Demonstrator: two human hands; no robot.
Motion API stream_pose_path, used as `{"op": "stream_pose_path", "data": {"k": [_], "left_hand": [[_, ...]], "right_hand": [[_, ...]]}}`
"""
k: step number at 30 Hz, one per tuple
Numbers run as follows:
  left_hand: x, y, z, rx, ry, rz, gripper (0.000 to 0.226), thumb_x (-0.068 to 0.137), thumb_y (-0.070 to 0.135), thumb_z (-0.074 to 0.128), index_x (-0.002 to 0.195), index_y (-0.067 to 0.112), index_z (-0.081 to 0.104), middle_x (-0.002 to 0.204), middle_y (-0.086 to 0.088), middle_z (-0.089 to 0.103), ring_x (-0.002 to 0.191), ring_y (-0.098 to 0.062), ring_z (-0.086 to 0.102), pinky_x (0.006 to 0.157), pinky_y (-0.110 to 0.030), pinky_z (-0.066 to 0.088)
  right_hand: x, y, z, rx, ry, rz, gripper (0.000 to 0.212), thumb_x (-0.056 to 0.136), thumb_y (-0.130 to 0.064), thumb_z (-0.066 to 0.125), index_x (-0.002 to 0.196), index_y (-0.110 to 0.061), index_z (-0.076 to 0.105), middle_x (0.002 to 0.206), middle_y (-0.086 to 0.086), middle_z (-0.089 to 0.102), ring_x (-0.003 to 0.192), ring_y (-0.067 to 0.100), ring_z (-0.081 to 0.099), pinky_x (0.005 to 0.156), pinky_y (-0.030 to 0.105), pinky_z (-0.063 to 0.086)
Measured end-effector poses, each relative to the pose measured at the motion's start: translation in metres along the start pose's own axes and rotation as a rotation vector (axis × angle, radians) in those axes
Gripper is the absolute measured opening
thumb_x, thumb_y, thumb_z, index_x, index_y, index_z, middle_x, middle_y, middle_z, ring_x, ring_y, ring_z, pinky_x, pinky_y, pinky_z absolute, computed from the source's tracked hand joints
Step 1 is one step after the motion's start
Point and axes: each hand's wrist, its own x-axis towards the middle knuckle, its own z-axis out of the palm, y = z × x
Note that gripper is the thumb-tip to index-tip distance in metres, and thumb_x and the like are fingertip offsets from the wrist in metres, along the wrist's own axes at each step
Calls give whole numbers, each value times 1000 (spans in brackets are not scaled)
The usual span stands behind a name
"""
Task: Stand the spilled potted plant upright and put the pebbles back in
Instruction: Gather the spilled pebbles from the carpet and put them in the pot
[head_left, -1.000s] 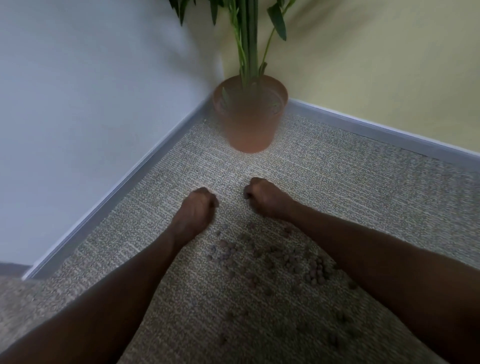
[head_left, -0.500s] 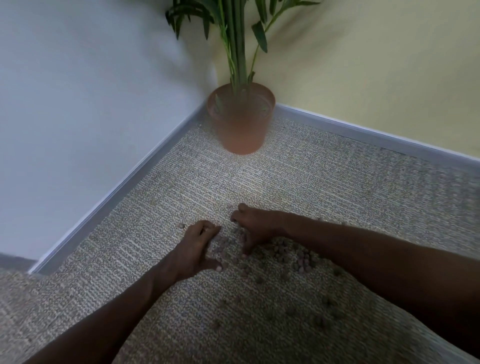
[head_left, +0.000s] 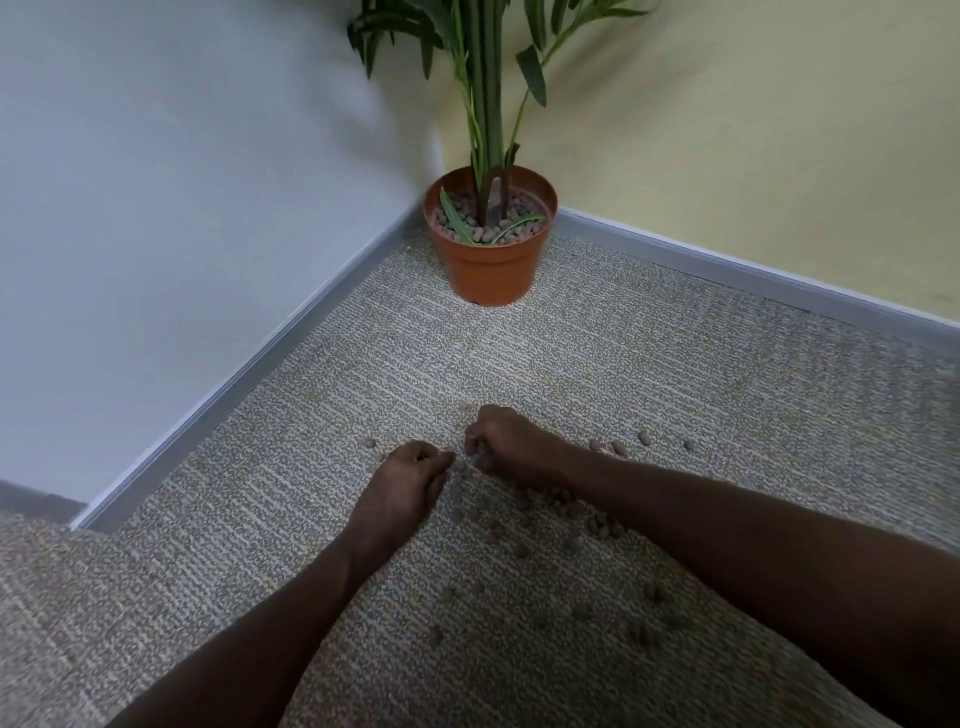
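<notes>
The terracotta pot (head_left: 491, 265) stands upright in the room's corner, with its green plant (head_left: 488, 78) rising out of the top of the view. Brown pebbles fill the pot around the stems. Several more pebbles (head_left: 566, 512) lie scattered on the carpet in front of me. My left hand (head_left: 410, 478) and my right hand (head_left: 506, 441) are down on the carpet among them, side by side, fingers curled round gathered pebbles. The pot is well beyond both hands.
A grey skirting board (head_left: 249, 379) runs along the pale blue wall on the left and along the yellow wall (head_left: 753, 130) on the right. Stray pebbles (head_left: 644, 439) lie to the right of my right hand. Speckled carpet (head_left: 519, 358) lies between hands and pot.
Both hands came back from near the pot, dropped onto the spilled pebbles, spread over them, and now curl closed around some. The view steadied and tilted up.
</notes>
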Motion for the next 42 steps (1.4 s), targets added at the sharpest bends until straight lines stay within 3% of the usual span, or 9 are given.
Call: {"op": "stream_pose_path", "data": {"k": [5, 8, 10, 14, 18, 24, 33, 38, 42], "left_hand": [[12, -3, -15, -82, -71, 22, 22, 82, 10, 64, 102, 16, 71, 90, -1, 72, 80, -12, 64, 75, -26, 50], [17, -2, -20, -113, -102, -59, 26, 73, 3, 68, 92, 19, 73, 74, 9, 69, 63, 7, 56, 65, -5, 38], [19, -2, -20, -173, -71, -139, 23, 72, 2, 72, 87, 19, 74, 66, 16, 64, 59, 12, 57, 61, -1, 36], [22, 1, -18, -463, 30, -385, 20, 72, 1, 80, 86, 14, 75, 72, -1, 73, 60, -7, 68, 53, -11, 49], [33, 12, -21, -925, 62, -683, 15, 80, 3, 76, 94, 4, 72, 75, -10, 75, 59, -19, 68, 50, -28, 57], [58, 33, -22, -1434, 152, -932, 21, 82, 0, 71, 103, -4, 69, 94, -15, 73, 78, -15, 71, 63, -17, 56], [108, 37, -38, -1632, 144, -969, 27, 83, -4, 67, 110, -8, 66, 99, -18, 72, 76, -15, 72, 62, -16, 58], [167, 36, -81, -1653, 53, -894, 32, 85, 2, 68, 115, -8, 63, 83, -17, 71, 65, -12, 71, 50, -13, 54], [228, 39, -123, -1618, 0, -807, 18, 89, 6, 64, 103, -5, 65, 73, -11, 72, 63, -9, 69, 54, -15, 57]], "right_hand": [[4, -9, 4, -86, 10, 84, 14, 72, -7, 66, 85, -3, 66, 96, 21, 65, 93, 34, 61, 77, 33, 46], [6, -9, 4, -87, 20, 141, 16, 71, -8, 70, 85, -2, 65, 96, 23, 67, 92, 35, 64, 76, 32, 49], [7, -7, 4, -37, 3, 190, 17, 67, -8, 74, 81, -3, 66, 92, 21, 70, 89, 32, 66, 75, 30, 50], [9, -2, -6, 125, -1, 258, 14, 69, -11, 74, 79, 0, 72, 86, 18, 74, 84, 30, 69, 80, 35, 56], [10, -2, -21, 683, -104, 491, 5, 70, 1, 71, 72, -3, 68, 69, 19, 66, 66, 29, 62, 69, 39, 50], [20, -9, -63, 1261, -154, 621, 16, 86, 3, 63, 102, 4, 63, 85, 16, 67, 74, 17, 69, 72, 28, 61], [41, 2, -100, 1471, -62, 619, 4, 89, 4, 58, 89, 4, 62, 72, 14, 65, 55, 11, 67, 61, 21, 60], [67, 3, -157, 1600, -2, 538, 3, 89, 7, 56, 92, 6, 57, 74, 16, 62, 56, 14, 66, 56, 21, 59], [99, 4, -209, 1607, 149, 479, 7, 88, 4, 60, 94, 6, 58, 81, 18, 61, 62, 17, 66, 56, 25, 61]]}}
